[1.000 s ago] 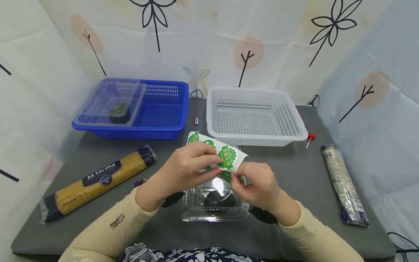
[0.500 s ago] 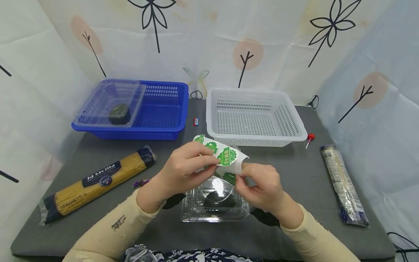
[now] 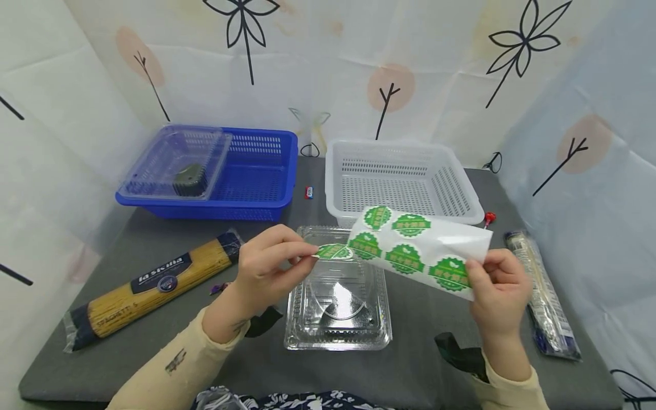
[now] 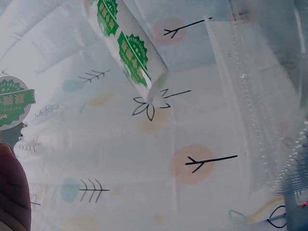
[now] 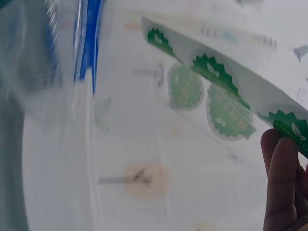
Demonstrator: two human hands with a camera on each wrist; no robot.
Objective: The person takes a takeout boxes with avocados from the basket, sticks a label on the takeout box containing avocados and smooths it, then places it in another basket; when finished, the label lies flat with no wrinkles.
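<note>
We see left hand [image 3: 271, 267] pinching a sticker [image 3: 333, 251], right hand [image 3: 499, 290] pinching the sheet [image 3: 427, 246]; sheet's long axis runs sideways, dipping right.

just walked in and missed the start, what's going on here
A person pinches a round green sticker in the fingers of the left hand, while the right hand holds a white sheet with more such stickers on it. In the left wrist view, the pinched sticker shows apart from the sheet. A clear plastic container sits on the grey table, with the white basket and blue basket farther back.
</note>
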